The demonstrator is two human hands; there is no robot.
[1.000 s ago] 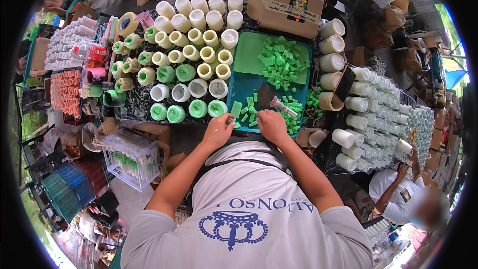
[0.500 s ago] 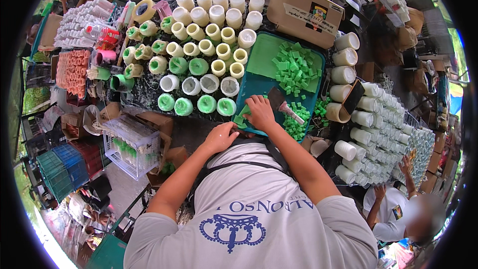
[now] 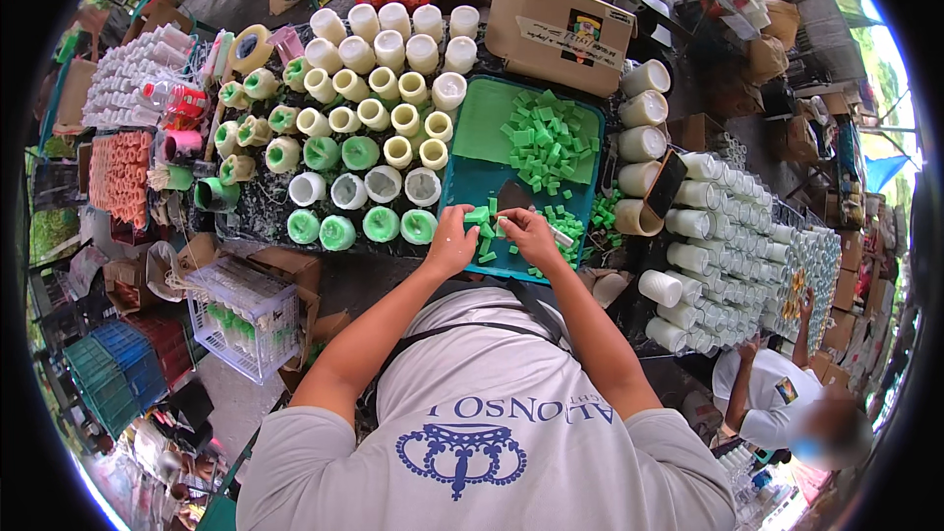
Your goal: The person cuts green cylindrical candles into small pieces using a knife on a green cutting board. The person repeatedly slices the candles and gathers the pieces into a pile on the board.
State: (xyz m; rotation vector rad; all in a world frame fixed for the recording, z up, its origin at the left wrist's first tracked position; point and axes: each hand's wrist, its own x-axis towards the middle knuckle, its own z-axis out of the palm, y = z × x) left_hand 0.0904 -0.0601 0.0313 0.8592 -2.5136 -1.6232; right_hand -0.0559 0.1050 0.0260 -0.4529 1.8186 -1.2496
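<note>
Left hand (image 3: pixel 453 241) pinches one green wax-like strip (image 3: pixel 477 214) over teal tray (image 3: pixel 459 177); right hand (image 3: pixel 531 238) fingertips bunched beside it, can't tell if holding anything. One scraper (image 3: pixel 513 195), partly hidden. Heaped green chunks (image 3: pixel 547 143) uncountable. Front row: four green-filled cups (image 3: pixel 382 224).

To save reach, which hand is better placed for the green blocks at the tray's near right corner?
Right, probably: the right hand is beside those green blocks; the left hand is farther left.
</note>
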